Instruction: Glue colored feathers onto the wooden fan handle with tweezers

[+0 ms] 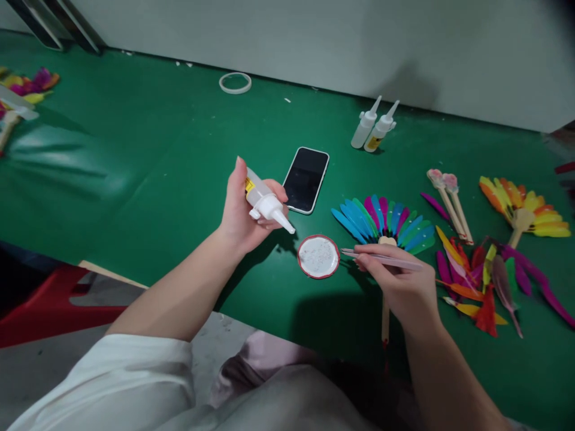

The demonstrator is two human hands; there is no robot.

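My left hand (240,209) is wrapped round a white glue bottle (265,200), its nozzle tilted down to the right. Pinched in my right hand (399,281) is a pair of tweezers (381,258), with the tips pointing left. Between the two hands lies a small round white disc with a red rim (318,257), its surface rough and smeared; the tweezer tips are beside its right edge. Behind my right hand rests a blue, green and purple feather fan (390,221) with a wooden handle, partly covered by the hand.
A phone (308,179) lies beyond the glue bottle. Two more glue bottles (372,129) stand near the wall, with a white ring (235,83) to the left. On the right are loose feathers (478,281), wooden sticks (453,203) and a yellow-orange fan (523,212). A red stool (54,305) stands at lower left.
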